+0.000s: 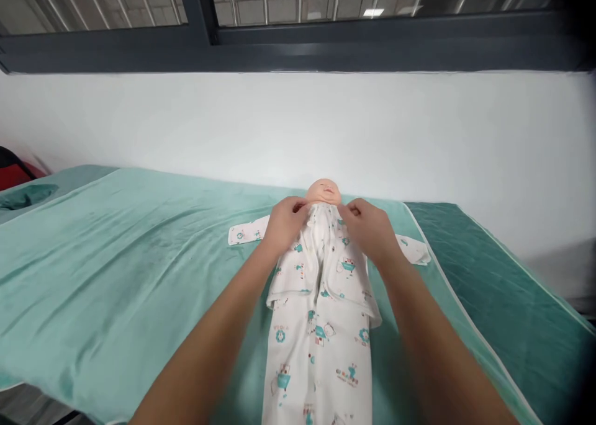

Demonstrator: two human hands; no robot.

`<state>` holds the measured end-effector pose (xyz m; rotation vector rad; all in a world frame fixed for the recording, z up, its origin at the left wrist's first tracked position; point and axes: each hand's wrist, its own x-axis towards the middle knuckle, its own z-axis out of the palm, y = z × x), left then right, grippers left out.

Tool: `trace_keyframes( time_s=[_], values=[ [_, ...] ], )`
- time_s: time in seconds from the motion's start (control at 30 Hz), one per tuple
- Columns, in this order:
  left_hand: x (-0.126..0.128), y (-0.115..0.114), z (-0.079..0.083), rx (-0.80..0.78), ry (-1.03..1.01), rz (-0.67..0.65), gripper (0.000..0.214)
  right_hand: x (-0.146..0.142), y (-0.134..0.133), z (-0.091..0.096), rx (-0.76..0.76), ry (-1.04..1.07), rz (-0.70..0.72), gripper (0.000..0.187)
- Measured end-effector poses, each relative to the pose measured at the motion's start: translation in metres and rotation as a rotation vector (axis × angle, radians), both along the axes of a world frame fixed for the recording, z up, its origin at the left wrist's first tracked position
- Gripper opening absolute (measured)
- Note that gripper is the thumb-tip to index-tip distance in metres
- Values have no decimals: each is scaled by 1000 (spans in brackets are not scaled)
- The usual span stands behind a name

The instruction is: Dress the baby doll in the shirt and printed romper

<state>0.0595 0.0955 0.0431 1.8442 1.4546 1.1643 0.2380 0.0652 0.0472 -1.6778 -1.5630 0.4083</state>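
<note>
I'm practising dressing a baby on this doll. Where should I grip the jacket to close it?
Probably pinch the jacket by its two front edges at the collar, under the chin, one per hand, coming from the feet end. The doll lies face up, sleeves spread sideways, so the edges meet mid-chest; the left hand and right hand sit there.

Two bare forearms reach forward and converge. The left hand [285, 224] and right hand [370, 229] sit palm-down, close together, fingers curled and pinched inward.
</note>
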Motion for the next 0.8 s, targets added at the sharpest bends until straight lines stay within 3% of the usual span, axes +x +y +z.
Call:
trace_keyframes(
  time_s=[0.13, 0.4, 0.5, 0.63, 0.8],
  values=[
    [15, 29, 2, -216, 81, -32, 18, -18, 40, -13, -124, -104, -89, 29],
    [0, 27, 4, -251, -17, -240, 16, -15, 42, -21, -182, 19, -79, 19],
    [3, 31, 2, -262, -194, -210, 15, -12, 45, -21, -142, 141, -73, 18],
    [20, 33, -4, -279, -527, -115, 15, -12, 43, -19, -117, 466, -51, 24],
    [28, 33, -10, -259, -493, -76, 15, -14, 41, -23, -61, 607, 43, 27]
  ],
)
